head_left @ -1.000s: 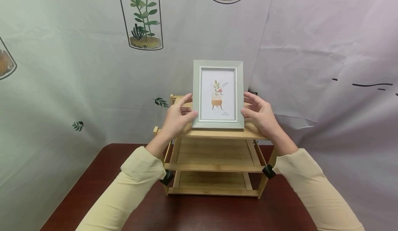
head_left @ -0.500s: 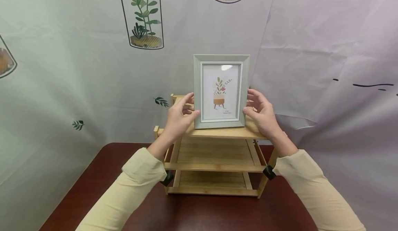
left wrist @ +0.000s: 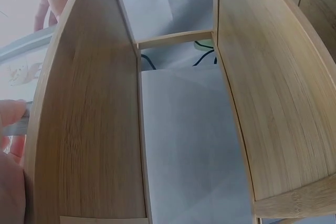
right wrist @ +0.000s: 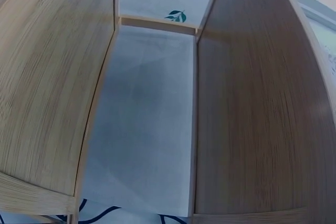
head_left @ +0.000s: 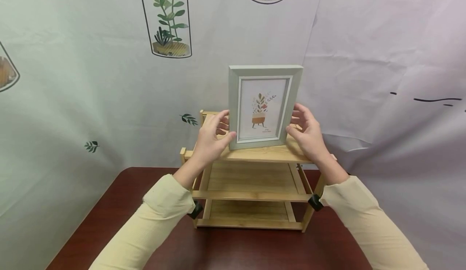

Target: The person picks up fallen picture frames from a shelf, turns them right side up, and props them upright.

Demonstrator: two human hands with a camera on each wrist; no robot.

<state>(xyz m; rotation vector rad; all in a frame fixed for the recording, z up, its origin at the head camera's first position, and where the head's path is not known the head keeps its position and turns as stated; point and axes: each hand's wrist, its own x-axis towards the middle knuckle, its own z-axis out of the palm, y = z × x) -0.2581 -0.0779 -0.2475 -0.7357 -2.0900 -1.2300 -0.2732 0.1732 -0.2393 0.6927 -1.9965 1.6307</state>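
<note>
A pale grey-green picture frame [head_left: 263, 108] stands on the top board of a light wooden shelf rack [head_left: 251, 157], its print of a potted plant facing me. It is turned a little and its upper part looks larger. On its left edge my left hand [head_left: 212, 138] holds it, thumb on the front. My right hand [head_left: 307, 134] grips the opposite edge, thumb in front and fingers partly hidden behind. The left wrist view shows the left hand [left wrist: 10, 156] beside the picture frame [left wrist: 23, 69]; in the right wrist view rack boards hide most of the work.
Below the top board, the rack has a middle shelf [head_left: 253, 177] and a lower shelf [head_left: 249, 211]. It stands on a dark red table [head_left: 255, 249] close to a pale fabric backdrop [head_left: 120, 88] printed with plants. Dark cables [right wrist: 105, 213] run behind the rack.
The picture frame's top has swung right and toward me, so it looks wider and slightly turned. Both hands have shifted slightly right with it.
</note>
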